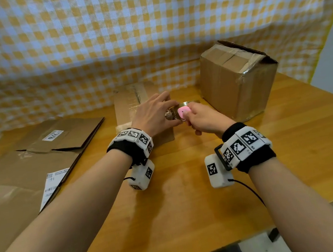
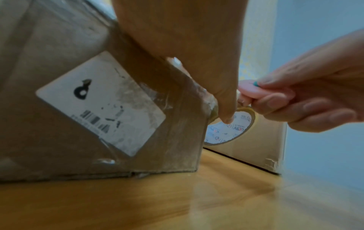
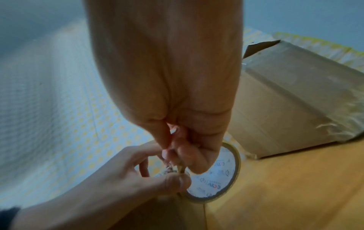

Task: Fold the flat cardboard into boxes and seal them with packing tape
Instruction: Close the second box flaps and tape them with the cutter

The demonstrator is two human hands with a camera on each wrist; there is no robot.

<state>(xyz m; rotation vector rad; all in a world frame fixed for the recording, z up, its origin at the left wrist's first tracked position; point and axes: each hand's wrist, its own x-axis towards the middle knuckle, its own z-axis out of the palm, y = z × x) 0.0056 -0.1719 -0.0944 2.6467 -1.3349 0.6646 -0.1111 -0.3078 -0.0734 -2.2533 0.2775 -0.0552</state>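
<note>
A small cardboard box (image 1: 129, 103) with a taped seam stands mid-table; its near side carries a white label (image 2: 98, 101). My left hand (image 1: 158, 109) reaches over its right edge, and its thumb and finger (image 3: 173, 179) pinch a crumpled strip of clear tape. The tape roll (image 1: 189, 102) sits just right of the box, face-on in the wrist views (image 2: 230, 129) (image 3: 216, 175). My right hand (image 1: 199, 118) grips a small pink cutter (image 1: 183, 111) (image 2: 254, 91) right at the strip, between the roll and my left fingers. Any blade is hidden.
A larger taped box (image 1: 239, 79) stands close to the right of the roll. Flat cardboard sheets (image 1: 60, 134) with shipping labels lie at the left of the wooden table (image 1: 174, 211). A checked cloth (image 1: 105, 48) hangs behind.
</note>
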